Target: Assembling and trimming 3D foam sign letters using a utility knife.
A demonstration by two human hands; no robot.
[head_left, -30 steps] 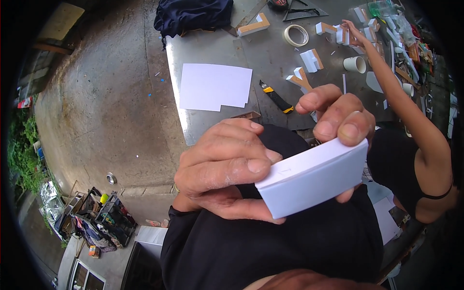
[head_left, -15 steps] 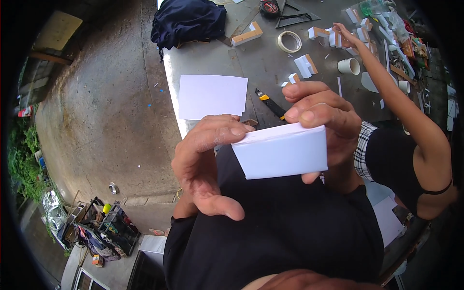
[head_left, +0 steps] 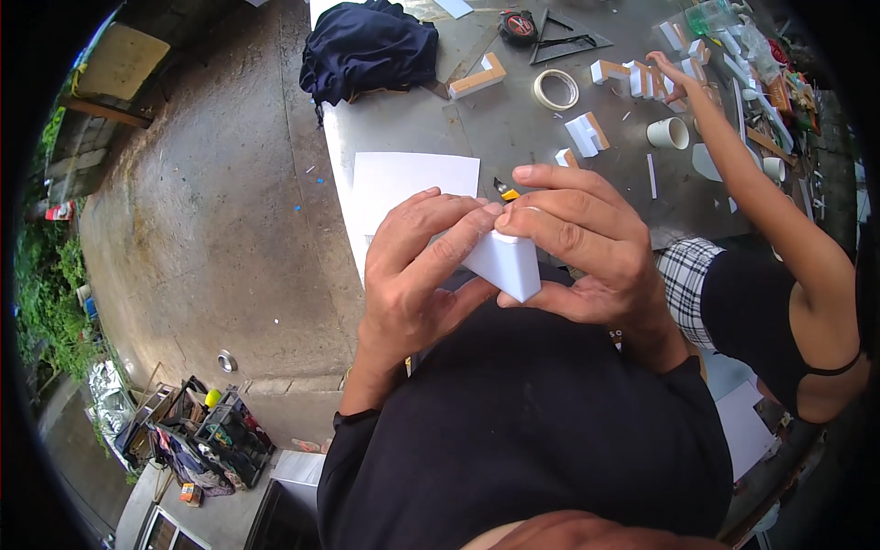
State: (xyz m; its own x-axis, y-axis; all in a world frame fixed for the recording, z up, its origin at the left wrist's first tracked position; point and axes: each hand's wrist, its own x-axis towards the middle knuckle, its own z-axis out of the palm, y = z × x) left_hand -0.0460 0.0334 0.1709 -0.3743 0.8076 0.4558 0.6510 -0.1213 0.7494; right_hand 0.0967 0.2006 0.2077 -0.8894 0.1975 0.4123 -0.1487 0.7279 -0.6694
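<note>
Both my hands hold a small white block (head_left: pixel 510 268) with smooth faces and a slanted end, just in front of my chest. My left hand (head_left: pixel 423 266) has its fingers bent over the top, with the thumb below, and covers much of its left part. My right hand (head_left: pixel 587 243) pinches the right end, fingertips on the upper edge and thumb at the lower corner. Beyond my left hand a white sheet (head_left: pixel 417 179) lies on the grey table (head_left: pixel 440 128). A yellow and black utility knife (head_left: pixel 508 192) shows partly behind my fingers.
Farther out lie a masking tape roll (head_left: pixel 541 99), white-and-brown blocks (head_left: pixel 587 135), a dark cloth (head_left: pixel 371 50), a tape measure (head_left: pixel 519 27) and a set square (head_left: pixel 568 43). A white cup (head_left: pixel 667 134) stands right. Another person's hand (head_left: pixel 676 78) reaches among several blocks.
The white block has been turned, so its narrow end now faces me instead of its long side. My left thumb has closed in under it, and both hands are nearer each other.
</note>
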